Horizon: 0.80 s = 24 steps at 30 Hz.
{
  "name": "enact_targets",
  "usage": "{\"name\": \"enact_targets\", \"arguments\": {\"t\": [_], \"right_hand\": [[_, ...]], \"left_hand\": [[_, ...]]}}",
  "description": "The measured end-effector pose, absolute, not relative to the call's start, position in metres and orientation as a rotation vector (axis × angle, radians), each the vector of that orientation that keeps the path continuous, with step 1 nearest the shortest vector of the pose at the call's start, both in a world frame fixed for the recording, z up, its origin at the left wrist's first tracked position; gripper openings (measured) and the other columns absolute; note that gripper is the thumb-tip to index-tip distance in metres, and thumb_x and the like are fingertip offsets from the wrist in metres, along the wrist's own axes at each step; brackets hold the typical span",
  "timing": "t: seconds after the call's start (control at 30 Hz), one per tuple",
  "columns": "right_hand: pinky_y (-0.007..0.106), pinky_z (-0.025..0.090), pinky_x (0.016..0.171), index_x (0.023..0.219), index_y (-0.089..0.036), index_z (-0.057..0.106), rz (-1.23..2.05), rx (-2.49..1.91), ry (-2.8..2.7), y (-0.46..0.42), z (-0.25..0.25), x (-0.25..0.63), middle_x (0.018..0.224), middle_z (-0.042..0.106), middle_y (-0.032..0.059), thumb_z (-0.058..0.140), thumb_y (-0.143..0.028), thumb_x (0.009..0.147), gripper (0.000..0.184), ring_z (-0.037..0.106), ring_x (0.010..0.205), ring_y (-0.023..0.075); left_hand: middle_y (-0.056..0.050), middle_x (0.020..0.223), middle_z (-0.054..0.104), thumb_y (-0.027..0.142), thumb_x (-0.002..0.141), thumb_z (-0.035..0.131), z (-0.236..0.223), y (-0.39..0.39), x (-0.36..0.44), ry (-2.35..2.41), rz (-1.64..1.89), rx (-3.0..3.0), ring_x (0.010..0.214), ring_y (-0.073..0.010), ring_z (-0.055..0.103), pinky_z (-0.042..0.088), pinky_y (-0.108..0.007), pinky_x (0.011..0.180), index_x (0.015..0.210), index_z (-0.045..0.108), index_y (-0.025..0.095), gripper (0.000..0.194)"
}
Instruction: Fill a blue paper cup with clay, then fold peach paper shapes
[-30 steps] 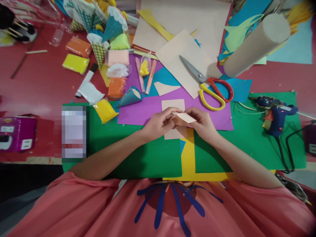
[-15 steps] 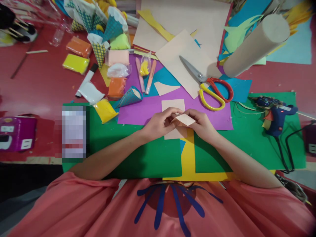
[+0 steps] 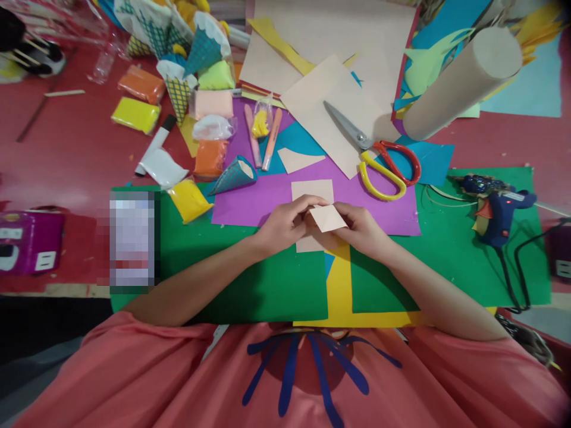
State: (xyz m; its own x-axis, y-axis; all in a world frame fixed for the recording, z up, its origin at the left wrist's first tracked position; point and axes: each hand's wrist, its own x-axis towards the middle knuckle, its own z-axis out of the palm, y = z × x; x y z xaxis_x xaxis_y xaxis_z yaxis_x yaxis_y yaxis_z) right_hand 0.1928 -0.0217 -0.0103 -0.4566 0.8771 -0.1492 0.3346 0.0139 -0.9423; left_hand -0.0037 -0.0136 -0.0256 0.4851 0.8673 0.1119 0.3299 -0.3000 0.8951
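Between my two hands is a small piece of cream paper (image 3: pixel 329 218), tilted so one face shows. My left hand (image 3: pixel 285 223) pinches its left side, with some fingertips hidden behind it. My right hand (image 3: pixel 363 227) grips its right edge. Beneath them a cream paper strip (image 3: pixel 312 189) lies across the purple sheet (image 3: pixel 267 199) and the green sheet (image 3: pixel 250 285). Scissors (image 3: pixel 379 151) with one red and one yellow handle lie beyond my right hand. A blue patterned paper cone (image 3: pixel 234 176) rests beyond my left hand.
Several clay packets (image 3: pixel 211 157) and a marker (image 3: pixel 156 145) lie at the left, near decorated cones (image 3: pixel 207 47). A glue gun (image 3: pixel 497 211) with its cord sits at the right. A large cream paper roll (image 3: pixel 459 83) lies at the back right. A blurred-out rectangle (image 3: pixel 132 238) is at the left.
The small paper piece has turned and tilted, so more of its face shows and it sits slightly further left. Both hands stay nearly in place, still holding it.
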Motion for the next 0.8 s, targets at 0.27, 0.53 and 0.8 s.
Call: {"name": "enact_targets", "arguments": {"t": [0.27,0.53,0.8], "right_hand": [[0.024,0.034,0.058,0.081,-0.017,0.062,1.456,-1.278,-1.771,-0.0216,-0.0059,0.1921,0.070,0.058,-0.0003,0.058,-0.023,0.078,0.008,0.049,0.066,0.0129],[0.024,0.034,0.057,0.076,-0.017,0.058,1.572,-1.158,-1.751,-0.0205,-0.0060,0.1947,0.067,0.055,-0.0007,0.052,-0.024,0.079,0.010,0.047,0.063,0.0119],[0.025,0.037,0.059,0.081,-0.015,0.063,1.324,-1.228,-1.756,-0.0243,-0.0094,0.1922,0.072,0.062,0.0016,0.053,-0.016,0.075,0.012,0.052,0.064,0.0126]], "left_hand": [[-0.002,0.084,0.070,0.041,0.092,0.053,-0.0284,-0.0130,-0.0043,1.047,0.835,1.852,0.068,-0.0108,0.064,0.047,-0.018,0.059,0.106,0.064,0.019,0.028],[-0.004,0.102,0.074,0.034,0.089,0.057,-0.0265,-0.0158,-0.0053,0.998,0.782,1.909,0.082,-0.0129,0.069,0.051,-0.019,0.067,0.114,0.062,0.021,0.029],[-0.002,0.105,0.074,0.020,0.088,0.057,-0.0246,-0.0158,-0.0046,0.942,0.810,1.979,0.078,-0.0101,0.070,0.049,-0.016,0.064,0.114,0.060,0.022,0.027]]}}
